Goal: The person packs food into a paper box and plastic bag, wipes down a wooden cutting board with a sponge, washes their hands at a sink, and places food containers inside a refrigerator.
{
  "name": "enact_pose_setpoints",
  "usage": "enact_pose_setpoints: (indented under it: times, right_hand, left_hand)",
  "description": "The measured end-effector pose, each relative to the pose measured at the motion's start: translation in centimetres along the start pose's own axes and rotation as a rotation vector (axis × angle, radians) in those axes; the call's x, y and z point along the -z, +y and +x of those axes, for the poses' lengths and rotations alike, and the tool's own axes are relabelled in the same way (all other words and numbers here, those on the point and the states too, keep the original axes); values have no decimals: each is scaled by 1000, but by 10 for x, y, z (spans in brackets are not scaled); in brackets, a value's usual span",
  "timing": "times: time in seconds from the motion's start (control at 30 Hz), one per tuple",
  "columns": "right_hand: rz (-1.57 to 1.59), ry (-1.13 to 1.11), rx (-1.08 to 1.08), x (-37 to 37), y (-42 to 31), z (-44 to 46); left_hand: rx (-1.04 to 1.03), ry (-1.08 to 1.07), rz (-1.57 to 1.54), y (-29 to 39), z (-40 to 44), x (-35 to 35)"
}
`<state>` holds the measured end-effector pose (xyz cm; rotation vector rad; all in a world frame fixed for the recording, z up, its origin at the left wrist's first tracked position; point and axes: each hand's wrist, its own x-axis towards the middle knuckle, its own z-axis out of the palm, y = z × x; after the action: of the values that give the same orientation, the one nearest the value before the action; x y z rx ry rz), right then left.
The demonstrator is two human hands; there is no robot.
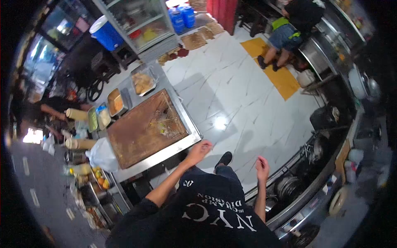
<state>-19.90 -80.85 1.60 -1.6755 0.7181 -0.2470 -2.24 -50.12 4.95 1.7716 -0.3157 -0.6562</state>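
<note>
My left hand (199,152) hangs just off the near corner of the steel worktable (182,144), loosely bent, with nothing visible in it. My right hand (261,167) is in the air on the other side of my body, fingers relaxed and nothing in them. On the worktable lies a large brown cutting board (138,130) with food scraps (165,124) toward its right side. Beyond the board are a metal pan (118,101) of orange food and a clear tub (143,82) of pale, tan food pieces.
White tiled floor (231,95) stretches ahead. A person (285,35) stands on a yellow mat (271,70) at the right-hand counter. Pots (289,186) line the right. A glass-door fridge (144,27) and blue barrels (182,18) stand ahead. Squeeze bottles (80,144) are left.
</note>
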Motion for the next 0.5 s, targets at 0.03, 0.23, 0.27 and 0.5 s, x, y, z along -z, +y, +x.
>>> enact_pose_setpoints:
  times: [0.03, 0.23, 0.27, 0.5]
  right_hand:
    - [81, 38, -86, 26, 12, -1]
    - [13, 38, -317, 85, 74, 22]
    - [-3, -36, -315, 82, 88, 33]
    - [-85, -413, -106, -21, 32, 103]
  left_hand:
    - [16, -80, 72, 15, 9, -22]
    - [50, -202, 122, 31, -15, -75]
    - [66, -163, 140, 12, -25, -70]
    - [469, 696, -228, -109, -122, 89]
